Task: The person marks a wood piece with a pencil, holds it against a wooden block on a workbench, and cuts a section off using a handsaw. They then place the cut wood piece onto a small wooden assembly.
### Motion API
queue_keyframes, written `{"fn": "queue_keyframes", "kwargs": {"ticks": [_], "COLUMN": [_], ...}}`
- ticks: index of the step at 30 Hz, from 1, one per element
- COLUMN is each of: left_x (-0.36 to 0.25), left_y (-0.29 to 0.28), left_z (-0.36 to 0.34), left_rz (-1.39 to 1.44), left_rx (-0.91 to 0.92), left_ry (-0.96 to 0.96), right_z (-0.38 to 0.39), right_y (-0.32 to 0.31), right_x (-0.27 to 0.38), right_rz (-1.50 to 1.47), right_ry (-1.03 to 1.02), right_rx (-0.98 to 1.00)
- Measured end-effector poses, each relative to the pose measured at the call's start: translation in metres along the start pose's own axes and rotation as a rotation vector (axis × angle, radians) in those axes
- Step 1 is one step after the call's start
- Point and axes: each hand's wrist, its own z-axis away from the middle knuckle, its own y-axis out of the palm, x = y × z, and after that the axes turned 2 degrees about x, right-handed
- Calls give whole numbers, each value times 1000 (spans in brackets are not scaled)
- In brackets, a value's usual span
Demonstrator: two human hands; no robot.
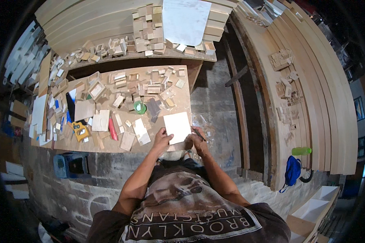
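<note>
At the front right corner of the plywood table, my left hand [163, 139] grips the lower left edge of a pale square panel [177, 124]. My right hand [199, 141] is closed at the panel's right side, holding a dark pen-like tool [200, 134]. Left of them lie a pale rectangular piece [141, 131], a dark flat piece [153, 108], a green round container [140, 107], a red tool [112, 128] and a yellow-handled saw [80, 131].
Many small wooden boxes and offcuts cover the table [134, 146] and the back shelf [174, 55]. Long planks [316, 101] stand at the right, with a blue bag [292, 172] and green bottle [301, 151]. A blue-grey plastic stool [71, 165] stands below the table.
</note>
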Motion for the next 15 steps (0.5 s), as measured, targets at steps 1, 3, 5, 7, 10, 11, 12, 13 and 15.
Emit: {"fn": "queue_keyframes", "kwargs": {"ticks": [1, 3, 5, 7, 10, 11, 12, 13, 15], "left_x": [-3, -6, -8, -9, -12, -13, -17, -25, -32], "left_y": [-1, 2, 6, 8, 7, 6, 11, 18, 25], "left_z": [1, 3, 5, 6, 7, 7, 11, 18, 24], "left_rz": [-9, -9, 6, -71, -164, -191, -294, -398, -665], "left_rx": [41, 95, 124, 82, 36, 24, -34, -92, -158], "left_ry": [1, 18, 53, 135, 221, 243, 228, 210, 449], "right_z": [-8, -24, -35, -44, -49, -50, -49, -47, -49], "right_y": [-3, -9, -11, -14, -9, -5, -5, -4, -7], "right_x": [1, 9, 13, 21, 34, 39, 47, 54, 56], "right_rz": [2, -13, -39, 69, 132, 135, 197, 257, 237], "right_ry": [-107, 25, 53, 80, 13, -27, -29, -29, -55], "right_rx": [8, 22, 25, 50, 95, 111, 112, 112, 137]}}
